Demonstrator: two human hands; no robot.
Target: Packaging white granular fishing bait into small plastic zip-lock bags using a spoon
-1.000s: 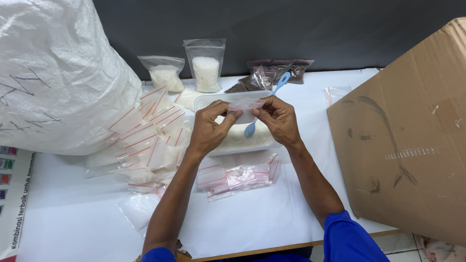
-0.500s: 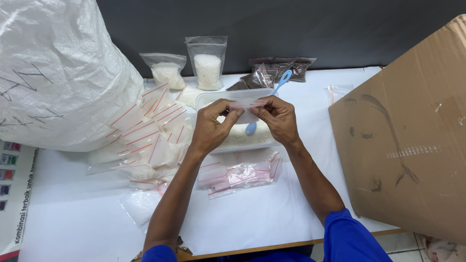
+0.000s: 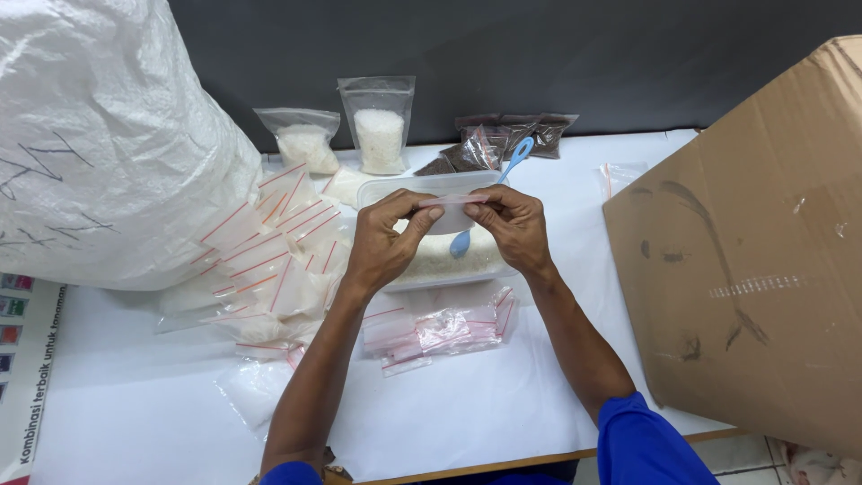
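Observation:
My left hand (image 3: 388, 242) and my right hand (image 3: 510, 224) together pinch the red-striped top edge of a small clear zip bag (image 3: 453, 208), held above a clear plastic tub (image 3: 431, 184) of white grains. A blue spoon (image 3: 489, 202) stands tilted in the tub, its bowl in the grains behind the bag. The bag's lower part is partly hidden by my fingers.
A big white woven sack (image 3: 99, 135) fills the left. A heap of filled zip bags (image 3: 269, 260) lies beside it, empty ones (image 3: 440, 328) in front of the tub. Two upright bags of white grains (image 3: 380, 126) and dark-filled bags (image 3: 503, 139) stand behind. A cardboard box (image 3: 754, 260) is on the right.
Hands stay on the bag's top edge above the tub; the fingers shift slightly along the strip. Nothing else moved.

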